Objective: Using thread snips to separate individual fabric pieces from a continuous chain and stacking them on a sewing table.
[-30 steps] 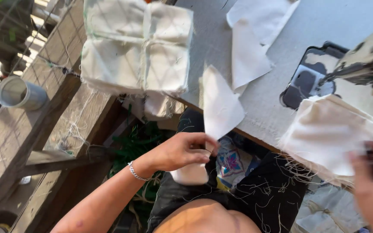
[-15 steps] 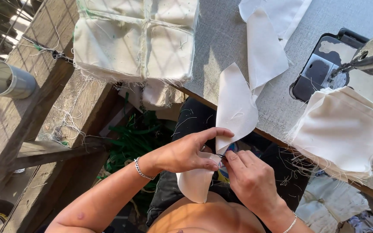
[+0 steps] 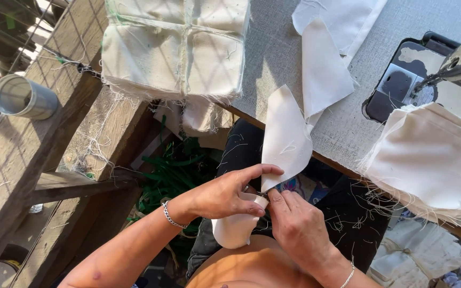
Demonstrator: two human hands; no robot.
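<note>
A cream fabric piece (image 3: pixel 284 141) stands up over my lap, its lower end hanging down below my hands. My left hand (image 3: pixel 225 194) pinches it from the left with thumb and forefinger. Touching it from the right, my right hand (image 3: pixel 297 229) grips the same piece at the same spot. Both hands are below the front edge of the grey sewing table (image 3: pixel 278 58). Whether a small tool sits between the fingers cannot be told.
A tied bundle of cream cloth squares (image 3: pixel 174 48) lies at the table's left. A stack of cut pieces (image 3: pixel 430 160) rests under the sewing machine (image 3: pixel 457 66) at right. Loose white pieces (image 3: pixel 326 69) lie between. A metal can (image 3: pixel 25 97) stands on the wooden frame (image 3: pixel 54 138).
My right hand came from the stack at right to the fabric piece and now grips it beside my left hand. The piece is raised slightly.
</note>
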